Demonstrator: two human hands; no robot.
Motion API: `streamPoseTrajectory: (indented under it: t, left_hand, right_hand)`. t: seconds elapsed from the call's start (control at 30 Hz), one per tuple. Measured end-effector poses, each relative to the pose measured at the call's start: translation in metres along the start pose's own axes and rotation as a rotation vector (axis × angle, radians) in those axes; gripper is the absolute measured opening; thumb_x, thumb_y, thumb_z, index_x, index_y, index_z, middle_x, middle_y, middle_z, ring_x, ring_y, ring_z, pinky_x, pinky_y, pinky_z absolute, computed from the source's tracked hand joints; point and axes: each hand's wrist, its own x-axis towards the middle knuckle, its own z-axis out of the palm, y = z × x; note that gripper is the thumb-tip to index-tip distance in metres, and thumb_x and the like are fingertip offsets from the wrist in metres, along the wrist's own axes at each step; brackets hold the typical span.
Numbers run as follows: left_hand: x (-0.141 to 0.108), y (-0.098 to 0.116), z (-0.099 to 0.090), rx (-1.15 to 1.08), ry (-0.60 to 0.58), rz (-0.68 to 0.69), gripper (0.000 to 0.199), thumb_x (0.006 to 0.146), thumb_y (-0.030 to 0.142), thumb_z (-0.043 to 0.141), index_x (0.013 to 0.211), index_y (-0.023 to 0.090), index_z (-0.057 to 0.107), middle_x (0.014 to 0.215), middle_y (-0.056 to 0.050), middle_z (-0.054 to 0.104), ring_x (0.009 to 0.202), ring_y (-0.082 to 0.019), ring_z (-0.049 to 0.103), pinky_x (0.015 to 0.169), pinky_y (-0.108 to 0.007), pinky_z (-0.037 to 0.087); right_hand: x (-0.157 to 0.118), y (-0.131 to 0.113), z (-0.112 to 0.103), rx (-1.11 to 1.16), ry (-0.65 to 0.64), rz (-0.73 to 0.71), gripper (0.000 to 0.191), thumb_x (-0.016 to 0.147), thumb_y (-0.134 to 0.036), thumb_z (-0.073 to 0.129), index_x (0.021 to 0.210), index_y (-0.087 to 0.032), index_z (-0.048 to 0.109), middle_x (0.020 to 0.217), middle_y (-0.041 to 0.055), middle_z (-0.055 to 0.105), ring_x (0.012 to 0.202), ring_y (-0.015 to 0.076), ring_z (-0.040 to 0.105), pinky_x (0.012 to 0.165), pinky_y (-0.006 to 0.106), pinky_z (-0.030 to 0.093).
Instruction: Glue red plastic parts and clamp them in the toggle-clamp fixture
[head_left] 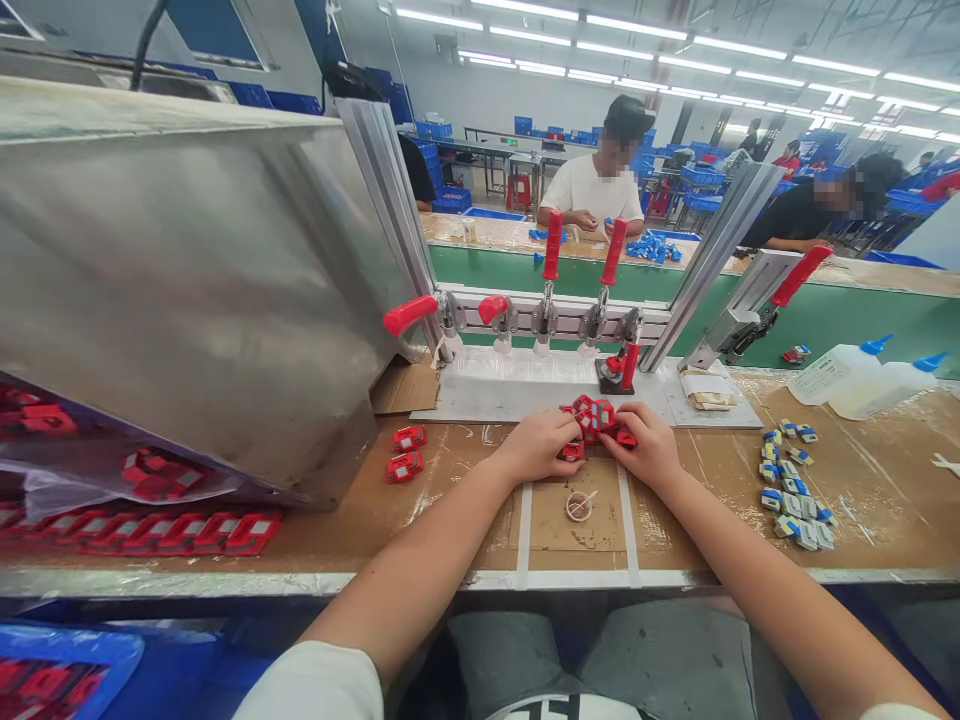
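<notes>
Small red parts (pixel 592 416) lie clustered in the middle of the bench, in front of the metal clamp base. My left hand (pixel 541 444) is at the left side of the cluster, its fingers curled round a red part (pixel 571 451). On the right side, my right hand (pixel 643 442) has its fingers closed at another red part (pixel 625 438). Behind them stands a row of toggle clamps with red handles (pixel 553 245). A small round cup (pixel 578 506) with a stick in it sits just nearer to me.
Two red parts (pixel 405 466) lie to the left, beside a big metal housing (pixel 187 280). Blue-and-white parts (pixel 796 500) and two bottles (pixel 840 374) are on the right. A person (pixel 596 185) works across the green belt (pixel 847 320).
</notes>
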Motion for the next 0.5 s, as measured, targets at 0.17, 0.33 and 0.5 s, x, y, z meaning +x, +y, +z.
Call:
streamPoseTrajectory:
  t: [0.17,0.33,0.5]
  left_hand:
    - [0.000,0.000,0.001,0.018,0.063,-0.028,0.017,0.083,0.033,0.068,0.089,0.019,0.060,0.090,-0.007,0.069,0.086,-0.023,0.064,0.074,-0.034,0.047]
    - [-0.003,0.000,-0.001,0.014,0.187,-0.127,0.018,0.083,0.035,0.067,0.087,0.020,0.057,0.083,-0.004,0.067,0.077,-0.021,0.064,0.069,-0.033,0.048]
    - [-0.008,-0.003,-0.005,-0.030,0.322,-0.192,0.019,0.085,0.037,0.064,0.094,0.020,0.058,0.085,-0.005,0.069,0.077,-0.020,0.067,0.068,-0.033,0.051]
  right_hand:
    - [0.021,-0.015,0.016,0.071,-0.025,-0.123,0.020,0.098,-0.036,0.059,0.111,-0.023,0.067,0.109,0.0103,0.068,0.100,0.0272,0.064,0.089,0.042,0.053]
    - [0.040,-0.031,0.038,0.179,-0.001,-0.002,0.019,0.101,-0.033,0.052,0.109,-0.023,0.066,0.105,0.0100,0.066,0.097,0.0265,0.064,0.088,0.041,0.052]
    - [0.068,-0.047,0.053,0.327,-0.055,-0.022,0.031,0.108,-0.034,0.035,0.117,-0.022,0.063,0.112,0.0112,0.064,0.110,0.0268,0.060,0.099,0.043,0.050]
